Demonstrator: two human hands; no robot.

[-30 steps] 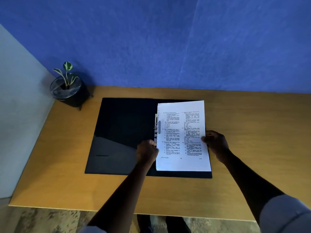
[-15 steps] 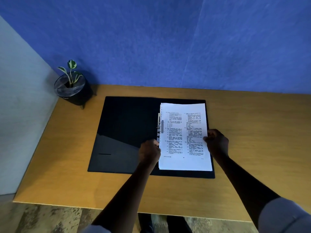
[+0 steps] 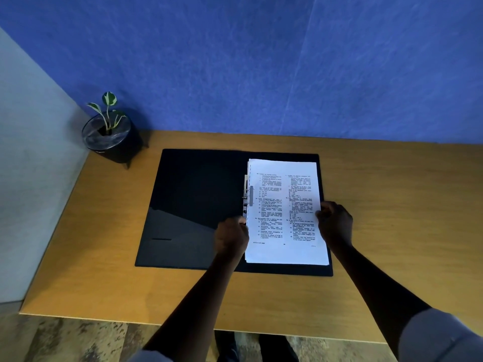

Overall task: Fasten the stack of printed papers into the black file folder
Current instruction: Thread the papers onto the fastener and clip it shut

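The black file folder (image 3: 198,205) lies open and flat on the wooden desk. A stack of printed papers (image 3: 283,210) lies on its right half, its left edge against the metal clip fastener (image 3: 247,197) at the spine. My left hand (image 3: 231,237) grips the papers' lower left edge just below the clip, fingers curled. My right hand (image 3: 334,222) pinches the stack's right edge at mid-height.
A small potted plant (image 3: 109,134) in a black pot stands at the desk's back left corner, by a grey side wall. A blue wall runs behind the wooden desk (image 3: 392,218). The desk's front edge lies just below my forearms.
The view has shifted a little. Both hands keep their hold on the papers, which have settled slightly lower and straighter on the folder's right half.
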